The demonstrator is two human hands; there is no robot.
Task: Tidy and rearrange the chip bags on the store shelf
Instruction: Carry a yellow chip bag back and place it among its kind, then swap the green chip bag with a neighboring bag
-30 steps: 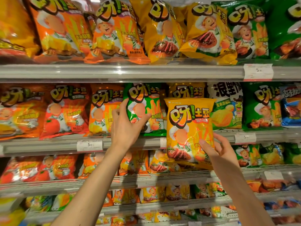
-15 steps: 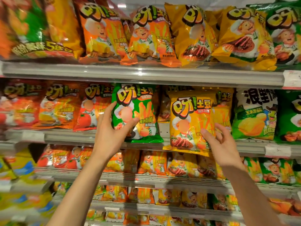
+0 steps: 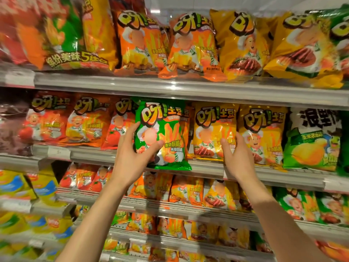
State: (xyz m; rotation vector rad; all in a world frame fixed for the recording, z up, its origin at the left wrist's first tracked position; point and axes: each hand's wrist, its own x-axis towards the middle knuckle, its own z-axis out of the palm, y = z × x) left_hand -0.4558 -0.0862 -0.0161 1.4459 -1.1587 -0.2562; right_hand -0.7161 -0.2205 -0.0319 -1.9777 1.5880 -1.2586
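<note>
The left hand (image 3: 132,157) grips the glossy green foil chip bag (image 3: 164,133) at its left edge, in front of the middle shelf (image 3: 207,167). The right hand (image 3: 237,157) holds the shiny yellow foil chip bag (image 3: 213,129), already in its row. The person should hold the green bag upright and avoid crushing it

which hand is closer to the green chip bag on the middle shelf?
Left. The left hand grips the green chip bag at its lower left; the right hand is off to its right, on the yellow bag.
</note>
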